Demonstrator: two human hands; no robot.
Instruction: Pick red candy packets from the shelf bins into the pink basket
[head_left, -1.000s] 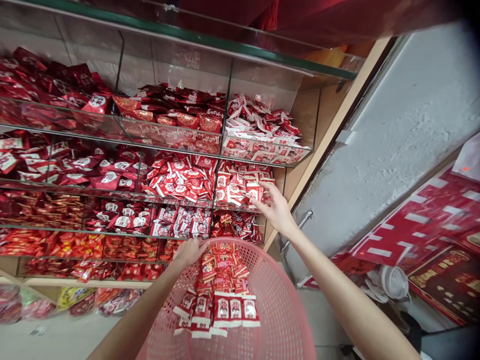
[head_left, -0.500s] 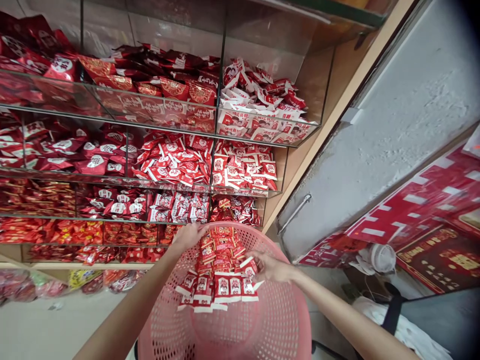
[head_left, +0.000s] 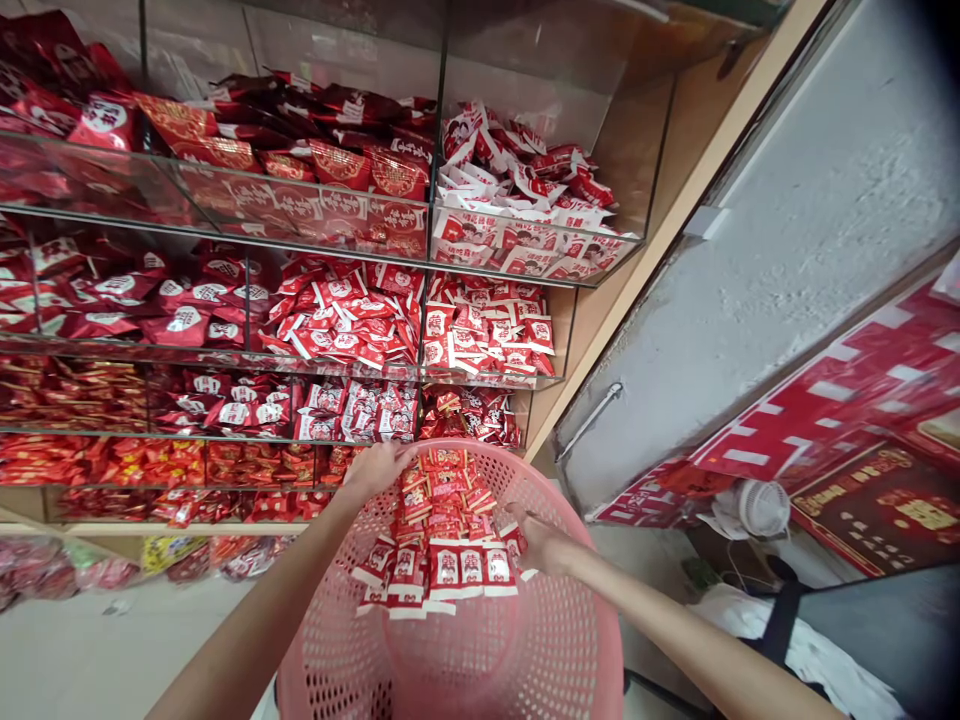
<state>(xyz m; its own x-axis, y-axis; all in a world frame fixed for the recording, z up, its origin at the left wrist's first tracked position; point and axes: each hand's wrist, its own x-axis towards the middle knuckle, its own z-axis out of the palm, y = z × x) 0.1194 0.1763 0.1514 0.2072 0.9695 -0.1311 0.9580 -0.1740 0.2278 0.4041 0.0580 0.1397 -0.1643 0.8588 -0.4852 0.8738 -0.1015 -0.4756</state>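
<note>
A pink perforated plastic basket (head_left: 525, 650) fills the lower middle of the view. My left hand (head_left: 379, 467) grips its far rim, fingers curled over the edge. Inside lies a pile of red-and-white snack packets (head_left: 442, 545). My right hand (head_left: 544, 545) is down in the basket at the right side of the pile, fingers closed on a red-and-white packet at the pile's edge. Straight ahead stand glass shelf bins; the bin of matching red-and-white packets (head_left: 487, 335) is just above the basket.
Glass-fronted shelves (head_left: 300, 230) hold many bins of red wrapped snacks on several levels. A grey concrete wall (head_left: 787, 240) rises on the right, with red decorations (head_left: 862, 420) and a small white fan (head_left: 761, 508) below it.
My right hand came down from the red-and-white packet bin into the basket and now rests at the pile's right side. The view tilted down slightly. My left hand stayed on the rim.
</note>
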